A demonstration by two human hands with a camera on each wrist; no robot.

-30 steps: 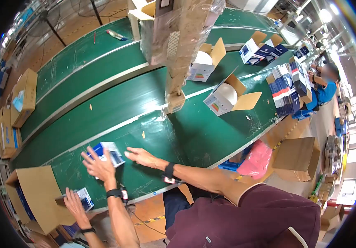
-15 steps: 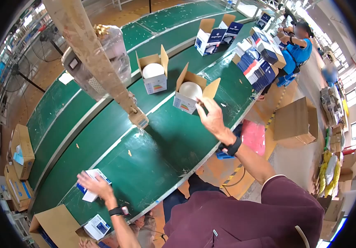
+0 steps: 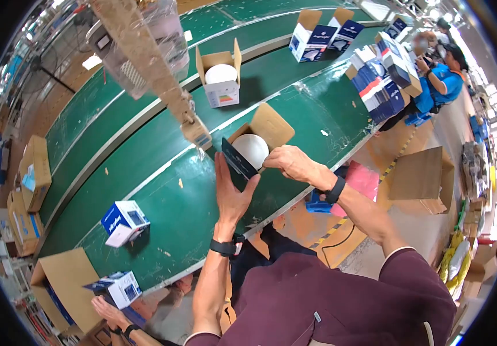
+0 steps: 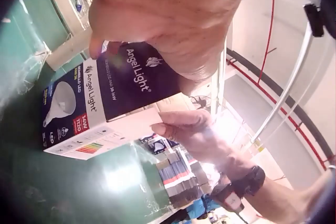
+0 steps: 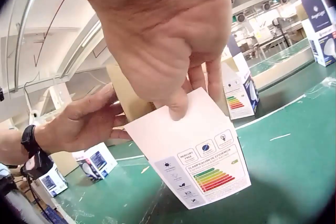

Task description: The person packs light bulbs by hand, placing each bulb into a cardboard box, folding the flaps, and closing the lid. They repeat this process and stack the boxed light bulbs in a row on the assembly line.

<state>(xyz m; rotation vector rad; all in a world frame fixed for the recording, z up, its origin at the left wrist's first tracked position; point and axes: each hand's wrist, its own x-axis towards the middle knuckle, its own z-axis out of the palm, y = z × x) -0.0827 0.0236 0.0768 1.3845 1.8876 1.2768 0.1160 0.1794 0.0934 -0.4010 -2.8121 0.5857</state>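
An open carton holds a round white lamp. Its dark blue flap stands up on the left side. My left hand holds that side, fingers along the outer face and thumb at the near corner; the left wrist view has this hand over the blue panel marked Angel Light. At the near right corner my right hand pinches the carton's edge, with its thumb on the white side panel in the right wrist view.
Behind stands another open carton with a white lamp. Closed boxes lie to the left, where another person's hands touch one. Stacked flat boxes and people in blue are at the right; a post rises over the belt.
My left hand has left the blue and white box and come right to the open carton. My right hand now pinches the carton's edge. The other person's box has a dark flap raised.
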